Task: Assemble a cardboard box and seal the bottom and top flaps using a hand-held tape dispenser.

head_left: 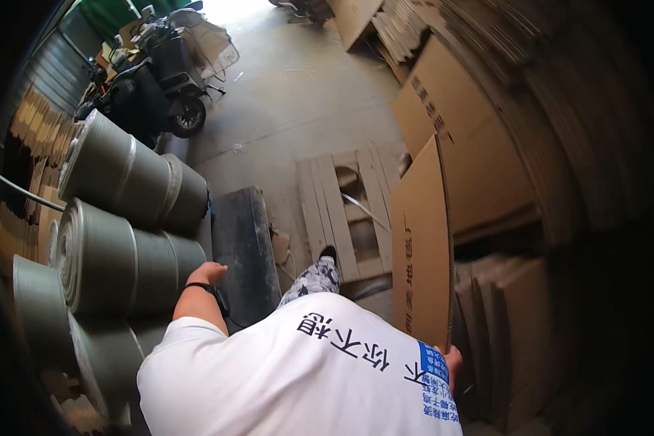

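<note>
A tall flattened cardboard box (423,247), brown with dark print, stands on edge at my right side. My right hand (453,359) is closed around its near lower edge, partly hidden behind my white shirt. My left hand (209,273), with a black band at the wrist, hangs beside the big grey-green rolls (131,269) on the left. Its thumb side shows, but the fingers are mostly hidden, and nothing is visibly held in it. Just beyond that hand lies a dark, flat-topped block (243,251).
A wooden pallet (318,211) lies on the floor ahead of my foot. Stacks of flattened cardboard (501,167) line the right side. Electric scooters (171,73) are parked at the far left. More cardboard (43,131) is stacked behind the rolls.
</note>
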`<state>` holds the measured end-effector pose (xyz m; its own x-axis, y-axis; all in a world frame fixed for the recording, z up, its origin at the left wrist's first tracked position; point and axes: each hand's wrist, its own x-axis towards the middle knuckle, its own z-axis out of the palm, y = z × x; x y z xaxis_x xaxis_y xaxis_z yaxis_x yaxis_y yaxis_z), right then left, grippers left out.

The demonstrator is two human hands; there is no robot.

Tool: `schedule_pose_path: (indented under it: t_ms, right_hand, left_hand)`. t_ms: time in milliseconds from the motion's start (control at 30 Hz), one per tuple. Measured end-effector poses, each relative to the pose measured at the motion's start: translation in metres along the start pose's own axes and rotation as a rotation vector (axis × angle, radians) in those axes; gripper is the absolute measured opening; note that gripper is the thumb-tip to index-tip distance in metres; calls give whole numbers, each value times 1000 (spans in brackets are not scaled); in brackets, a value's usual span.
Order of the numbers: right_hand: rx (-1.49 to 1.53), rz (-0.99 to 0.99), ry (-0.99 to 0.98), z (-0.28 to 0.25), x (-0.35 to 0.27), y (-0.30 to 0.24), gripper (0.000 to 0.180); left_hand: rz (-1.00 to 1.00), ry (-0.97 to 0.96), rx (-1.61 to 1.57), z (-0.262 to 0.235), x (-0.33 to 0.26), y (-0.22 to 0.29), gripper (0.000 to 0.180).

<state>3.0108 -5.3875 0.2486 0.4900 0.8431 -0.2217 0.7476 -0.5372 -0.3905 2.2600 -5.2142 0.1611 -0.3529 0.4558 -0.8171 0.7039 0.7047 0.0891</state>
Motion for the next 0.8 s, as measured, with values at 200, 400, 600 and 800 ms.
schedule_pose_path:
  t_ms: [200,400,600,800]
  right_hand:
    - [-157,-58,89,8,167,-155,33]
    - [-107,-126,-16,3,316,-345,31]
    - [-61,-276,89,66,476,-496,36]
    - [75,-279,-83,119,631,-680,36]
  left_hand:
    - [86,22,33,-117,82,107,44]
    - [199,167,-297,-255,123,184,44]
    - [177,286,-310,-372,184,188,47]
    - [-237,-29,-302,-382,241,136,41]
